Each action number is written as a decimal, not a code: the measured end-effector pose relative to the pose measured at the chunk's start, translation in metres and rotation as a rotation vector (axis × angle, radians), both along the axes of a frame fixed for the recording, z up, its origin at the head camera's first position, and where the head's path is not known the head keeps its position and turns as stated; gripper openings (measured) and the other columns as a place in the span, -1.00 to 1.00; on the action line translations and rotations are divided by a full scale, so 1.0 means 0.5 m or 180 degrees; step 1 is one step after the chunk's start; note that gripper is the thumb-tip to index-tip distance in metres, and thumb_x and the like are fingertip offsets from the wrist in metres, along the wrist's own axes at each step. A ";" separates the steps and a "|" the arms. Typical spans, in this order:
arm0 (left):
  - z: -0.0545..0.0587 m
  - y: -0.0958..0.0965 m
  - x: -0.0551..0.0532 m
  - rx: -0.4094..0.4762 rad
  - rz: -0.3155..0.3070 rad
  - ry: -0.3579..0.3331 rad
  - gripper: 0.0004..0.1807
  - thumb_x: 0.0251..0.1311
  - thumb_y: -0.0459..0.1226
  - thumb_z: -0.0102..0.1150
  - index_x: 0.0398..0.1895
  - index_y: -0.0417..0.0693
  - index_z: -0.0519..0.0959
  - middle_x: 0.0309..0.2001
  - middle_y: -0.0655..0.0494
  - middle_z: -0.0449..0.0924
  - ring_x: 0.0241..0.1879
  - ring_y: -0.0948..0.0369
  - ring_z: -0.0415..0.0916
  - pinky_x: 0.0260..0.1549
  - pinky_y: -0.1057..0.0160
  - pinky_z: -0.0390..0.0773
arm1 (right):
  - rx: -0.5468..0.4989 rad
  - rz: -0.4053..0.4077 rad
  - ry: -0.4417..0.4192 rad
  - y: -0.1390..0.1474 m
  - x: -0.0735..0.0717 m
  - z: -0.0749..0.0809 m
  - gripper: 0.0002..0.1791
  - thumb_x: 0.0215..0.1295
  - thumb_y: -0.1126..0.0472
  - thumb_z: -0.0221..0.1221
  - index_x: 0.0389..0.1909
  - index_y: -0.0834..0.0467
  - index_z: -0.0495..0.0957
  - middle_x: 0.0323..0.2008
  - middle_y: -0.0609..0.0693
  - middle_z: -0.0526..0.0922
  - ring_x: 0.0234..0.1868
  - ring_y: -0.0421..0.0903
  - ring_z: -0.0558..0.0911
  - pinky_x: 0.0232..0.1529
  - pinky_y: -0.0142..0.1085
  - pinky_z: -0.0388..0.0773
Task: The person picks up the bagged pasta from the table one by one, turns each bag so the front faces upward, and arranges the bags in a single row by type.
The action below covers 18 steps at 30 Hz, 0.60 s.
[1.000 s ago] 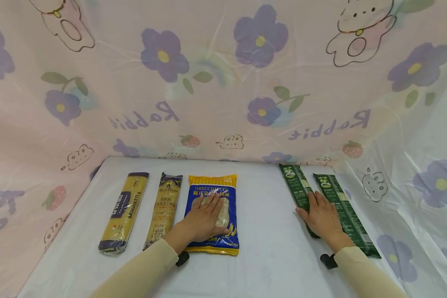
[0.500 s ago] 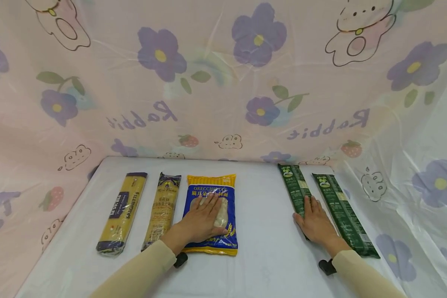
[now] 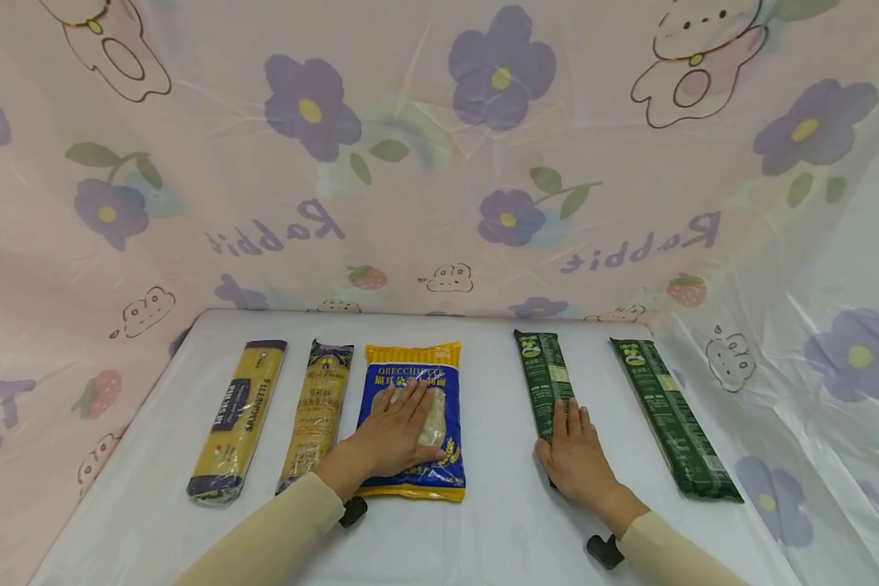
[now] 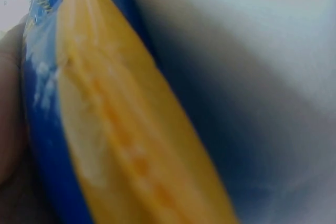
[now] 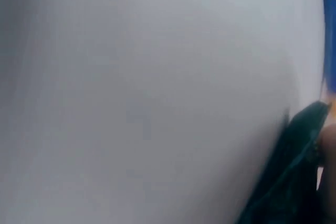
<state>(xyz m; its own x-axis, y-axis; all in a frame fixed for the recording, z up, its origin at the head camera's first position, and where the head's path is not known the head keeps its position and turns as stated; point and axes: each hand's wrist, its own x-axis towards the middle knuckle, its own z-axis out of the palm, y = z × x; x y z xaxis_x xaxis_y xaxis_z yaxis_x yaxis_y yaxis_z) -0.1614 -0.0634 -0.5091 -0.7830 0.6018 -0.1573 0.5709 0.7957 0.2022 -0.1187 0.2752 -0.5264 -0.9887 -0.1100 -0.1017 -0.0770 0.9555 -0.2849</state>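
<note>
My left hand (image 3: 395, 439) rests flat on the blue and yellow bag of orecchiette (image 3: 450, 399), fingers spread over its front. In the left wrist view the bag's yellow sealed end (image 4: 115, 114) fills the left side, with part of the hand at the edge. My right hand (image 3: 577, 460) lies on the lower part of a slim green pasta pack (image 3: 544, 370), fingers straight and thumb at its left side. This pack stands apart from the bag. The right wrist view catches only the pack's dark green end (image 5: 289, 182) and a blurred bit of finger.
A second green pack (image 3: 674, 419) lies farther right. Left of the bag lie a slim clear pasta pack (image 3: 315, 415) and a spaghetti pack (image 3: 238, 419) with purple ends. All are on a white-covered table (image 3: 483, 537), backed by a printed curtain (image 3: 410, 195).
My right hand has slid the green pack leftward, away from the other green pack and nearer the orecchiette bag. The left hand has stayed on the bag.
</note>
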 end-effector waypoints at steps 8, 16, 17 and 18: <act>0.009 0.002 0.005 0.0054 -0.0001 -0.0040 0.09 0.49 0.39 -0.17 0.73 -0.17 -0.18 0.73 -0.15 -0.31 0.72 -0.08 -0.36 0.62 -0.25 -0.24 | -0.0106 0.0011 0.0061 -0.116 0.059 -0.003 -0.16 0.62 0.07 0.06 0.58 0.56 -0.05 0.58 0.62 -0.13 0.60 0.57 -0.08 0.48 0.44 0.08; 0.029 0.007 0.002 -0.0045 0.0062 -0.0095 0.09 0.48 0.39 -0.15 0.73 -0.15 -0.16 0.73 -0.13 -0.28 0.72 -0.08 -0.33 0.62 -0.24 -0.18 | -0.0276 0.0057 -0.0082 -0.166 0.081 0.011 -0.16 0.62 -0.01 0.08 0.61 0.46 0.04 0.61 0.53 -0.08 0.63 0.50 -0.04 0.50 0.43 0.06; 0.035 0.009 0.000 -0.0089 0.0066 -0.0118 0.10 0.47 0.40 -0.13 0.73 -0.14 -0.14 0.73 -0.13 -0.26 0.72 -0.08 -0.31 0.62 -0.25 -0.15 | -0.0255 0.0064 -0.0079 -0.163 0.082 0.014 -0.18 0.63 -0.03 0.07 0.61 0.44 0.07 0.62 0.51 -0.04 0.63 0.49 0.00 0.49 0.44 0.07; 0.041 0.013 -0.002 -0.0147 0.0073 -0.0140 0.10 0.46 0.39 -0.10 0.73 -0.14 -0.11 0.73 -0.13 -0.23 0.71 -0.08 -0.28 0.61 -0.26 -0.10 | -0.0229 0.0074 -0.0067 -0.158 0.082 0.017 -0.19 0.63 -0.05 0.07 0.61 0.41 0.11 0.61 0.50 0.01 0.62 0.48 0.05 0.48 0.44 0.08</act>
